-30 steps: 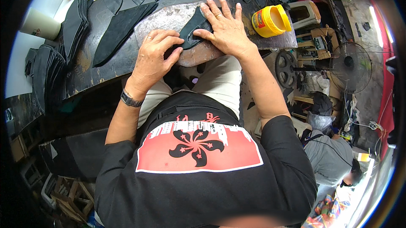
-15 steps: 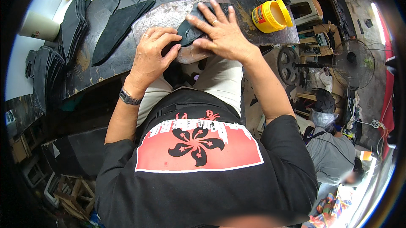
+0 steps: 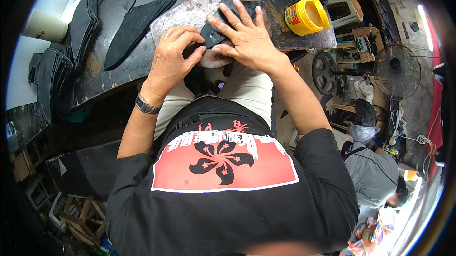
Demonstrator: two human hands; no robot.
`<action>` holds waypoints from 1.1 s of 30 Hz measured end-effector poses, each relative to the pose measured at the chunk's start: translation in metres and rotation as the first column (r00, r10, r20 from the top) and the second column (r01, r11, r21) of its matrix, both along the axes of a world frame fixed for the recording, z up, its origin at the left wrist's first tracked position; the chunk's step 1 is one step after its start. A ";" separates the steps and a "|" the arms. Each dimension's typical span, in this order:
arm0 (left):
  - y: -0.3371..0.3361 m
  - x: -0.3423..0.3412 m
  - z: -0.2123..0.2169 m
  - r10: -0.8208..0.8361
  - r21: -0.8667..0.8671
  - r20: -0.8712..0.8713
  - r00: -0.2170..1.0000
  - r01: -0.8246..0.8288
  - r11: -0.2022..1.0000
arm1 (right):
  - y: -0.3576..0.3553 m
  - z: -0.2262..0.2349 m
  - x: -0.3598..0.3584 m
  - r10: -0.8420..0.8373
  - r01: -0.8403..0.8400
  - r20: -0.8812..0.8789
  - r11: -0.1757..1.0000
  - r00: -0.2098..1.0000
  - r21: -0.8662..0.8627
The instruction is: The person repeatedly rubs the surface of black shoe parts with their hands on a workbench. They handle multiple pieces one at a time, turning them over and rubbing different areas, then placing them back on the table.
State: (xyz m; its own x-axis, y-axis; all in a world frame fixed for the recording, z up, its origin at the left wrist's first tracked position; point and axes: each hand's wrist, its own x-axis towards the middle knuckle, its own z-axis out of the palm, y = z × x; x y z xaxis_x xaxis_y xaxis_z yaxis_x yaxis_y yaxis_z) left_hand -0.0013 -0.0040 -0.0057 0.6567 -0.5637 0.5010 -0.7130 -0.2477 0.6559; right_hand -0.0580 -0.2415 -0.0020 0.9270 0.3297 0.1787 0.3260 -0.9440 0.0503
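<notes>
Black leather piece (image 3: 219,27) on the stone slab (image 3: 183,14) — left hand (image 3: 173,58) pinches its edge, right hand (image 3: 247,37) presses flat, open.

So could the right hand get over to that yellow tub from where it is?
Probably yes. The right hand lies flat on the dark leather piece, and the open yellow tub stands just to its right on the bench, nothing between them.

Dark leather, grey stone, one bright yellow tub.

The leather piece (image 3: 219,27) under the fingers is black, lying on a mottled grey slab (image 3: 190,11) with pale speckles. The counter (image 3: 118,73) is near-black, scuffed with tan marks. Stacked cut pieces (image 3: 83,23) are black too. The open tub (image 3: 306,17) is yellow with a red-banded label. A cup (image 3: 45,25) is cream-white. The shirt (image 3: 223,199) is black with a red panel bearing a black flower.
</notes>
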 end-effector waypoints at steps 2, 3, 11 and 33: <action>0.000 -0.002 0.003 0.011 -0.023 -0.076 0.997 -0.012 1.000 | 0.010 0.000 -0.006 0.012 -0.010 -0.030 0.999 0.999 0.047; 0.001 -0.002 0.005 0.013 -0.031 -0.111 0.994 -0.017 0.999 | 0.014 0.000 -0.008 0.019 -0.016 -0.046 0.998 0.999 0.068; 0.018 0.046 0.029 -0.091 0.023 -0.166 0.982 0.096 0.995 | 0.032 0.001 -0.020 0.041 -0.037 -0.039 0.994 0.998 0.102; -0.030 0.064 0.017 -0.113 0.296 0.090 0.989 0.082 0.952 | 0.004 0.006 -0.013 -0.310 0.279 0.009 0.868 0.951 0.411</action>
